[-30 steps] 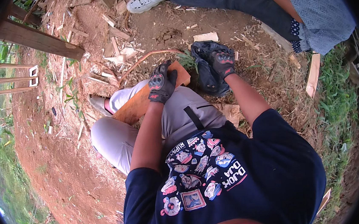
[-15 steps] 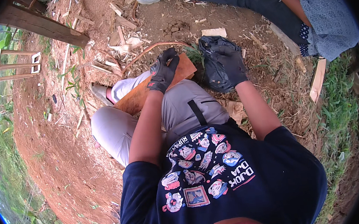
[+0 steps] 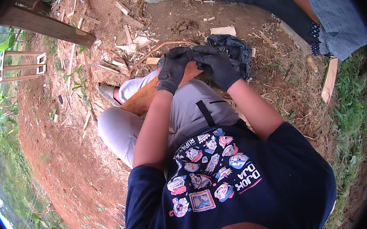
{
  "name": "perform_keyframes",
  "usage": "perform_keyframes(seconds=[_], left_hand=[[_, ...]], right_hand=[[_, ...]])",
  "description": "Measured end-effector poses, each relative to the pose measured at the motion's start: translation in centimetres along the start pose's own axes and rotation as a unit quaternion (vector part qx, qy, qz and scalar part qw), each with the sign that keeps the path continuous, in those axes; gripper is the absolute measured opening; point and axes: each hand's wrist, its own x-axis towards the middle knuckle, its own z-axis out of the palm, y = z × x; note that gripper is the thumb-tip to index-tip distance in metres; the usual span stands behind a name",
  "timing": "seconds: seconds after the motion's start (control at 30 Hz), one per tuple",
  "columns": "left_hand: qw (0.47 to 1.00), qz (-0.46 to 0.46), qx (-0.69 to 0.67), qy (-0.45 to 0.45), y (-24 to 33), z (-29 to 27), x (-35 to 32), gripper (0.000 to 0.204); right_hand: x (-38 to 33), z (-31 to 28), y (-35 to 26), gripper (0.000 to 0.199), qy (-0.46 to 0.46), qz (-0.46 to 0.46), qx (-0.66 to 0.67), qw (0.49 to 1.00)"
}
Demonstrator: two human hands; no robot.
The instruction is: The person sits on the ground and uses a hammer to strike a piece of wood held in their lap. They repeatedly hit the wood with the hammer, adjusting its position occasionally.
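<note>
Fingers of the left hand (image 3: 174,67) and the right hand (image 3: 220,65), both in dark gloves, curl inward with their tips almost together; whether they pinch something small I cannot tell. Below them is the wooden board (image 3: 140,100), slanting from near left to far right over the bent legs in pale grey trousers (image 3: 121,126). It looks long, flat and orange-brown, with straight edges. I judge it stiff and light enough to steady with one hand, best held by its long edges near the middle, the gloves guarding against splinters; smooth cloth beneath might let it slide.

Just beyond the right hand, on the far right, lies a black plastic bag (image 3: 238,51), crumpled and faintly shiny. It should be light, limp and rather slippery, easiest to gather by a fold; thin film could tear.

Far of the hands, a thin curved stick (image 3: 160,46) arches over loose soil, and a pale, flat wood block (image 3: 223,31) sits past the bag. Rough chips (image 3: 136,44) litter the far left.
</note>
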Motion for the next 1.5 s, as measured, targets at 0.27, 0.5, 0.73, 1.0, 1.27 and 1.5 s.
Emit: perform_keyframes(seconds=[0.27,0.5,0.73,1.0,1.27,1.5], left_hand=[[0.987,-0.018,-0.032,0.154,1.9,-12.0,-3.7,0.017],[0.911,-0.019,-0.182,0.368,0.7,-19.5,-6.8,0.027],[0.842,0.003,-0.309,0.441,-0.3,-21.8,-6.9,0.026],[0.811,0.009,-0.353,0.466,1.3,-22.7,-8.2,0.023],[0.702,0.048,-0.441,0.557,1.6,-26.1,-12.5,0.039],[0.712,0.075,-0.494,0.493,1.3,-24.7,-9.7,0.041]], right_hand=[[2.4,-3.3,1.4,0.046,0.035,-0.183,-0.428,0.885],[4.0,-1.8,2.4,0.047,0.085,-0.258,-0.567,0.778],[8.1,11.8,4.5,0.046,-0.141,-0.334,-0.648,0.670],[18.8,29.7,16.5,0.048,-0.413,-0.153,-0.784,0.438],[25.6,34.6,25.4,0.056,-0.437,-0.134,-0.814,0.357],[31.3,35.4,33.2,0.063,-0.458,-0.121,-0.827,0.303]])
